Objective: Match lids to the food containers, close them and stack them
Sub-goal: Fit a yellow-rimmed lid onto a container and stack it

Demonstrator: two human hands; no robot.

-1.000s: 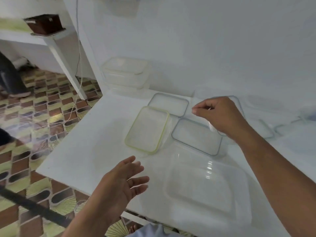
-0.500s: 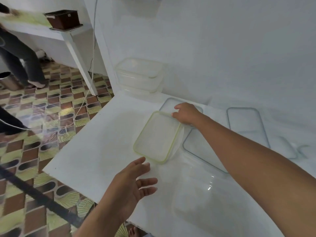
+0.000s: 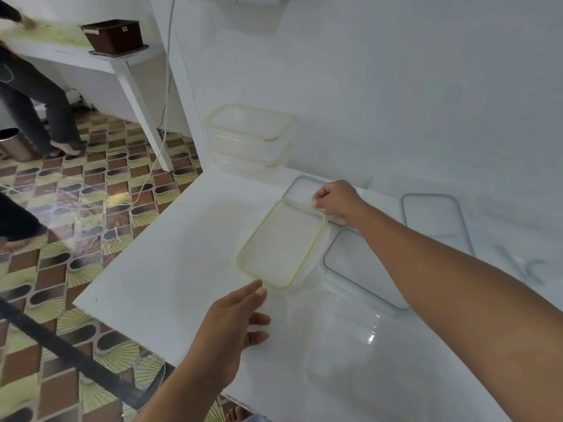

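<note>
A clear rectangular lid with a yellow-green rim (image 3: 281,245) lies in the middle of the white table. My right hand (image 3: 336,201) pinches its far right corner. My left hand (image 3: 236,322) hovers with relaxed fingers just short of the lid's near corner, holding nothing. Grey-rimmed lids lie around it: one behind (image 3: 300,188), one to the right (image 3: 362,269) under my forearm, one further right (image 3: 435,217). A large clear open container (image 3: 359,354) stands at the near edge. Two closed yellow-rimmed containers (image 3: 248,135) are stacked at the back left against the wall.
The white table (image 3: 170,263) ends at a left edge and near corner above a patterned tile floor. More clear pieces (image 3: 524,263) lie blurred at the far right. Another person's legs (image 3: 39,111) stand by a white side table (image 3: 128,71) at the left.
My right hand left the grey-rimmed lid at the right and moved left onto the yellow-rimmed lid's far corner. My left hand moved forward toward the lid's near corner. The camera shifted left.
</note>
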